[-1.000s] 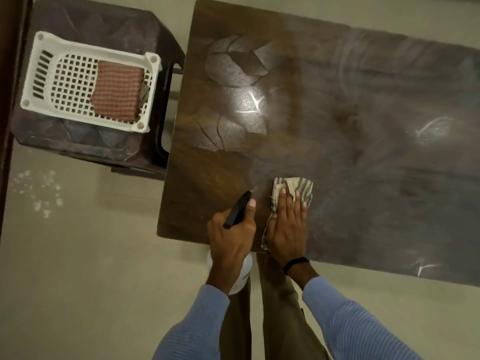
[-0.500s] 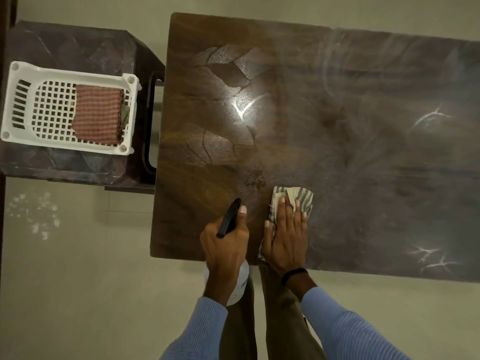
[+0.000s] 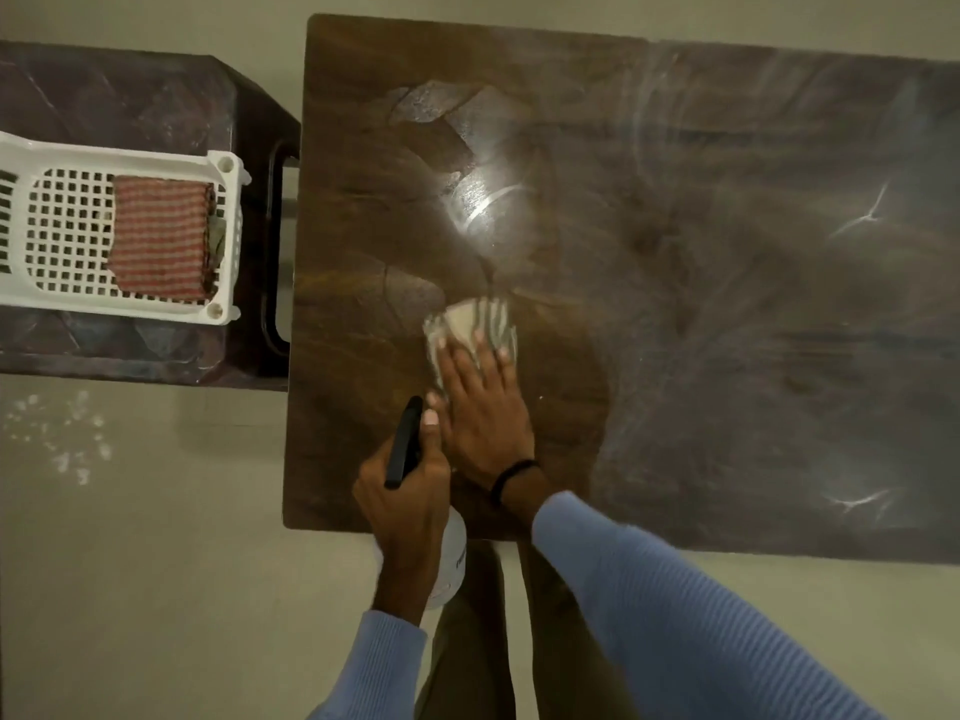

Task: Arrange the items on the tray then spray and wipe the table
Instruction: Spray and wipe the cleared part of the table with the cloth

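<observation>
Grip on bottle, palm on cloth

Left hand wraps its grip around the spray bottle at the worktop near edge; just beside it, the right hand lies flat, fingers spread, pressing the striped cloth ahead; the white tray sits far left

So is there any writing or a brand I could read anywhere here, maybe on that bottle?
Spray bottle: a small dark print on its white side, held in the left hand, too small and blurred to read.
Striped cloth under the right hand: pattern only, no text.
White basket, red checked cloth, table: no text visible.
</observation>
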Motion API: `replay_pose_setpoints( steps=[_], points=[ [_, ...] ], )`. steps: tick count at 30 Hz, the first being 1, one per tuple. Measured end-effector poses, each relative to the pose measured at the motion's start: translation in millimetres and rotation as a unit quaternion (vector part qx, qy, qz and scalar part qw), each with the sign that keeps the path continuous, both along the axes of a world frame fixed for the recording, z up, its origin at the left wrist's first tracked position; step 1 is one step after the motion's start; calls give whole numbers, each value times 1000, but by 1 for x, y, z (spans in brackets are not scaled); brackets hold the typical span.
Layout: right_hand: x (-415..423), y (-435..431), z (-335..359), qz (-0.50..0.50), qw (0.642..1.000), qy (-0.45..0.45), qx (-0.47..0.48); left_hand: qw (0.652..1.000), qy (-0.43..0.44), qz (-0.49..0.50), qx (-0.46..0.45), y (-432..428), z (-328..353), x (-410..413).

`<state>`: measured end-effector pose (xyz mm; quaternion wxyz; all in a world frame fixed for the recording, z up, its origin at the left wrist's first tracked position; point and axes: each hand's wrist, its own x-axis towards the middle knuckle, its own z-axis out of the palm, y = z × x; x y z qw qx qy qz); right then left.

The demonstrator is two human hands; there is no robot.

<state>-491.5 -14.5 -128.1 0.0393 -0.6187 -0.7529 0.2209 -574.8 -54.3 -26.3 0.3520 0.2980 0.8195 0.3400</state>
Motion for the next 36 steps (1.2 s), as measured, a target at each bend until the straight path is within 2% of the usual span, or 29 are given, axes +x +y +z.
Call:
replay_pose_setpoints(
  steps=[2, 5, 8, 12, 16, 18, 20, 22, 25, 30, 33, 36],
  points=[
    [15, -32, 2, 62, 998, 6, -17, 1000, -4, 3, -2, 4, 1, 0],
    [61, -45, 2, 23, 999, -16, -25, 999, -22, 27, -8, 14, 4, 4],
    [89, 3, 3, -69, 996, -50, -28, 999, -17, 30, 2, 27, 7, 12],
    [58, 97, 1, -113, 992, -48, -3, 999, -13, 29, 10, 46, 10, 21],
    [32, 103, 2, -27, 999, -21, -13, 999, -6, 35, 6, 66, 15, 28],
    [48, 79, 6, 41, 999, -16, -23, 999, -8, 33, 6, 75, 19, 31],
    [78, 62, 5, 67, 997, -20, -25, 999, -12, 34, 11, 85, 24, 35],
    [108, 66, 5, 42, 998, -29, -33, 999, -7, 34, 16, 96, 29, 38],
    [127, 117, 4, -28, 998, -53, -20, 1000, -1, 24, 17, 110, 34, 41],
    [75, 212, 0, -107, 993, -41, 2, 1000, 19, 2, 15, 128, 40, 53],
    [60, 192, 3, -28, 999, -24, 3, 999, 35, -18, 13, 138, 44, 59],
    [90, 154, 5, 38, 999, -19, -5, 1000, 17, -16, 1, 152, 42, 62]
  ],
)
